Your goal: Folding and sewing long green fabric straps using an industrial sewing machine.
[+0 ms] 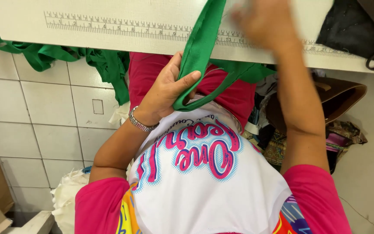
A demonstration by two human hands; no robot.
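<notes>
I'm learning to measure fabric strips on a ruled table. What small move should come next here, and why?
Probably pull the green strip taut along the ruler. The left hand pinches its folded loop below the table edge, the right hand is blurred above the scale, and the strip crosses it at a slant.

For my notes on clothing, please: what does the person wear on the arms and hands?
Both arms end in short bright pink sleeves, bare below. The left hand has a silver metal bracelet at the wrist. The right hand, blurred, shows no glove or jewellery that I can see.
</notes>
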